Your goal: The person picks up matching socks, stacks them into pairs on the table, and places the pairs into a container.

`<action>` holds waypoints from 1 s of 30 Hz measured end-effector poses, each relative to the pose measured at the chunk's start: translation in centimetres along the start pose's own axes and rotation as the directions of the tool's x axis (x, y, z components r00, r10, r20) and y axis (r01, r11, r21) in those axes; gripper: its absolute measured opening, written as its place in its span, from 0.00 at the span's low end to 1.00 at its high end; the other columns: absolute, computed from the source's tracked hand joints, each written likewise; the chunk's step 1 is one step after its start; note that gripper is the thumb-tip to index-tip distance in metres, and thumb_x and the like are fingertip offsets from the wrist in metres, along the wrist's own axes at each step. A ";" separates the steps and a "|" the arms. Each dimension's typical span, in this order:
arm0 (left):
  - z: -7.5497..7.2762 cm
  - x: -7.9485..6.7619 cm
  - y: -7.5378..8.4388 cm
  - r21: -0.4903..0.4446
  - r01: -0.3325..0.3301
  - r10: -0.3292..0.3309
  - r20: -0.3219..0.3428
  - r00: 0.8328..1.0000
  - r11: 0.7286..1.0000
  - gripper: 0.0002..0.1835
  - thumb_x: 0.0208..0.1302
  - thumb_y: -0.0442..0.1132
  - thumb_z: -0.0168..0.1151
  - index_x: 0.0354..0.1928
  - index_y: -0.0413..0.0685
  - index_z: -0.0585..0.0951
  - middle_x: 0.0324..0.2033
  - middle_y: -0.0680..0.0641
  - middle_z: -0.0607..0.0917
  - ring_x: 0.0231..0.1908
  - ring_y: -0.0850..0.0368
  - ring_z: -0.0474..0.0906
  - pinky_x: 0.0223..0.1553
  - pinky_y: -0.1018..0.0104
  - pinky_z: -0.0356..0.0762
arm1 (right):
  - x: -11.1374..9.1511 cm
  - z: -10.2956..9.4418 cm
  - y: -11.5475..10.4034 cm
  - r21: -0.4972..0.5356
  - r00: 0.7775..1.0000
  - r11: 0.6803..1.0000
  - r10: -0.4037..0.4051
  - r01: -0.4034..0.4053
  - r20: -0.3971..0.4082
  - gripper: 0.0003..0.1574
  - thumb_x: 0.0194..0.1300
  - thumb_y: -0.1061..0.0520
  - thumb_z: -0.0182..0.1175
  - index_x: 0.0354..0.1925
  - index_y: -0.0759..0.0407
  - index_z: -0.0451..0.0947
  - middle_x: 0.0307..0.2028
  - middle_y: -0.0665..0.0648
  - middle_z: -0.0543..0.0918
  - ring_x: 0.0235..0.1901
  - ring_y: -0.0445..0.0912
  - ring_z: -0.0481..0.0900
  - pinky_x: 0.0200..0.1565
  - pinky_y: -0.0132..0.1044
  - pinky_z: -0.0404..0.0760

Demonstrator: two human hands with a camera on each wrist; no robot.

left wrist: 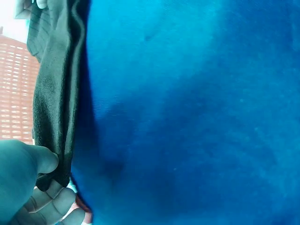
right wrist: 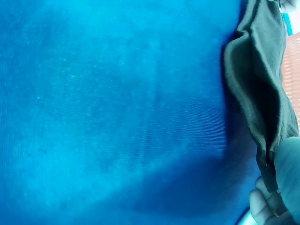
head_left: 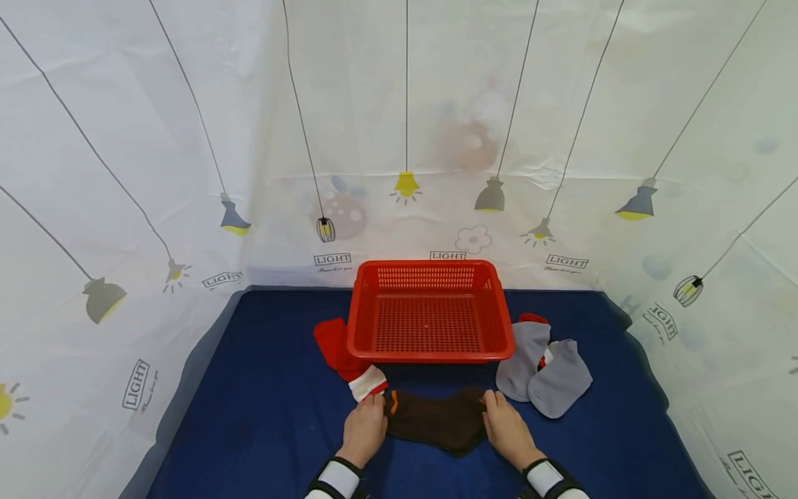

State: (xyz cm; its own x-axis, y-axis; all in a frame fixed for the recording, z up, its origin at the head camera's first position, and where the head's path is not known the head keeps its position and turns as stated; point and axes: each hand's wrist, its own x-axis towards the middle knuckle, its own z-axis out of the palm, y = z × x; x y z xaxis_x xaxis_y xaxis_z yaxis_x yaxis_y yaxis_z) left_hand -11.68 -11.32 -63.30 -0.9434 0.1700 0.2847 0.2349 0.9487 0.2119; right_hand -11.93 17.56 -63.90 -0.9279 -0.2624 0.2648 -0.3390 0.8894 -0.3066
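Note:
A pair of dark brown socks [head_left: 436, 419], laid one over the other, stretches between both hands in front of the red basket. An orange mark shows near its left end. My left hand [head_left: 364, 426] pinches that end between thumb and fingers, as the left wrist view shows with the socks [left wrist: 54, 108] folded lengthwise. At the other end, the thumb and fingers of my right hand [head_left: 508, 426] grip the fabric. The right wrist view shows the layers of the socks [right wrist: 258, 84] gaping a little along their edge.
A red plastic basket [head_left: 430, 358] with a mesh floor stands at the back of the blue cloth surface [head_left: 262, 416]. Left of it lies a red sock [head_left: 337, 346] with a white cuff. Grey socks [head_left: 561, 381] lie at its right. A lamp-print sheet [head_left: 399, 104] walls the area.

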 end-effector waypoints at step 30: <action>-6.5 4.3 0.5 0.057 -0.111 0.119 -0.153 0.981 0.992 0.18 0.48 0.34 0.78 0.37 0.44 0.77 0.28 0.47 0.79 0.27 0.52 0.78 0.25 0.63 0.75 | 4.0 -5.5 -0.3 0.002 0.944 0.986 -0.157 0.165 -0.290 0.24 0.48 0.73 0.73 0.41 0.65 0.72 0.33 0.60 0.76 0.28 0.49 0.76 0.27 0.39 0.77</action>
State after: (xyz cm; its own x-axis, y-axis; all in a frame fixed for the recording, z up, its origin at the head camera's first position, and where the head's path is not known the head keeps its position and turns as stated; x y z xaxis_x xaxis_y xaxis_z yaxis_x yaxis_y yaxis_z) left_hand -14.14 -11.88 -55.86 -0.8619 0.2389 0.4473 0.3250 0.9374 0.1256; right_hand -14.72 18.34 -57.72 -0.7778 -0.2791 0.5632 -0.4877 0.8332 -0.2606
